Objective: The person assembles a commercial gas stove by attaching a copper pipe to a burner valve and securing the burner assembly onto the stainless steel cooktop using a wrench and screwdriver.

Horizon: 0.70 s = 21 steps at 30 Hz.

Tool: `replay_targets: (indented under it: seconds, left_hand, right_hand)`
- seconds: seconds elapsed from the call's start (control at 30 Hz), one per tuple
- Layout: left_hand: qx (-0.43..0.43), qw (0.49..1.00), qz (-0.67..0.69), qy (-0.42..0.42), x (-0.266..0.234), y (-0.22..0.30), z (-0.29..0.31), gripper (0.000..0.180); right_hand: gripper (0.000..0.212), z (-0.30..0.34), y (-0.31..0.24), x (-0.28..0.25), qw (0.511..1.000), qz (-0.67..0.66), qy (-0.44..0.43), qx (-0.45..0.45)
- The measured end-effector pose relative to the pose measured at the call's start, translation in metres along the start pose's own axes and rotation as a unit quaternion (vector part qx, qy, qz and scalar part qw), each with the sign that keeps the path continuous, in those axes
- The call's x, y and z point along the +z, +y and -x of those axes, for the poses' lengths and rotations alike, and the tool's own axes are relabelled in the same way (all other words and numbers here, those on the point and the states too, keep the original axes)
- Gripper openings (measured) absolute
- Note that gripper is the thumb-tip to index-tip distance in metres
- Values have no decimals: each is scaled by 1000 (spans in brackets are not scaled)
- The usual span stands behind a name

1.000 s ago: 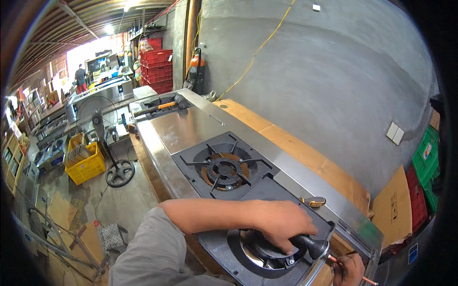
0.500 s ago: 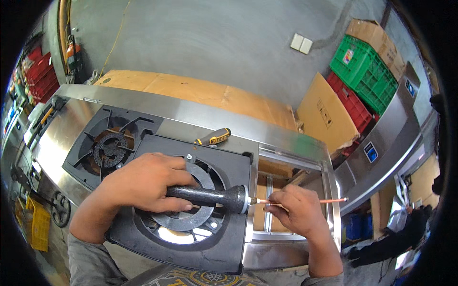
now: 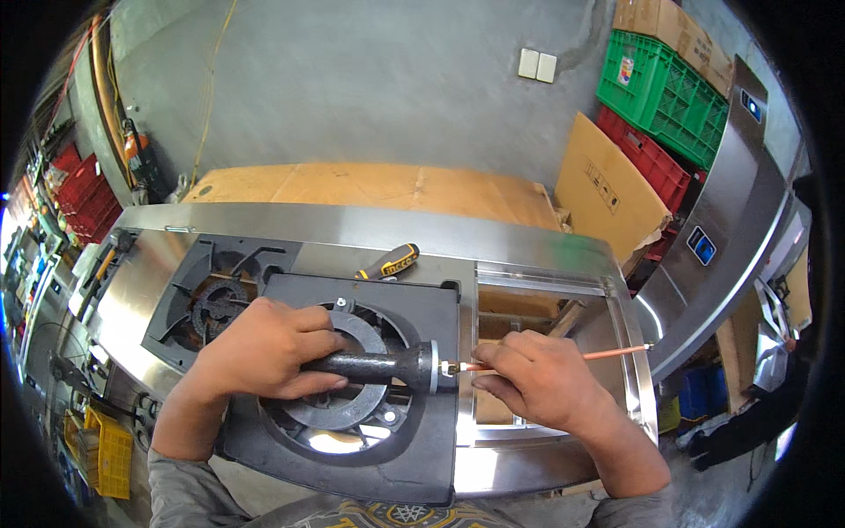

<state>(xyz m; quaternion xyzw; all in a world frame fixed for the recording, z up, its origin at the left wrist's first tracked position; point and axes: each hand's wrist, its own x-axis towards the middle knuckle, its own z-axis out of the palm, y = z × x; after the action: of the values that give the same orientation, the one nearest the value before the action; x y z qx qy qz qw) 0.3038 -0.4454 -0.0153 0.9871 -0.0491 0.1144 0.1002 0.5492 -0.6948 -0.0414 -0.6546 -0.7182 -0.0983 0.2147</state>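
Note:
My left hand is wrapped round the black burner tube, which lies level and widens to a pale-rimmed end at its right. A brass fitting sticks out of that end. The copper pipe meets the fitting, pinched between the thumb and fingers of my right hand. Beneath the tube is a round grey burner ring, set in the opening of a large black stove plate. The grip of my left fingers is partly hidden behind the tube.
A yellow-and-black screwdriver lies behind the plate on the steel stove top. At left sits a second black burner grate. An open framed bay lies right. Cardboard and a green crate stand beyond.
The view has tilted up and shifted slightly. Both hands keep their hold on the tube and the copper pipe, and the pipe still meets the fitting.

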Motion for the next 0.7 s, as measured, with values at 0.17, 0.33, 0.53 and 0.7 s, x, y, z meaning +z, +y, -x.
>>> replay_targets:
  seconds: [0.17,0.33,0.53,0.7]
  left_hand:
    - [6,992,-115,-44,-26,30,-7,32]
    - [44,990,-132,-14,-49,60,-28,34]
    - [64,993,-100,-6,-31,100,-45,33]
    - [80,994,-71,14,10,101,-52,33]
  right_hand:
    - [17,-4,-1,-12,999,-20,16,-19]
    - [17,12,-9,-50,996,-1,91,20]
    - [23,57,2,-87,997,-10,-3,72]
    - [50,66,-4,-77,992,-53,-66,93]
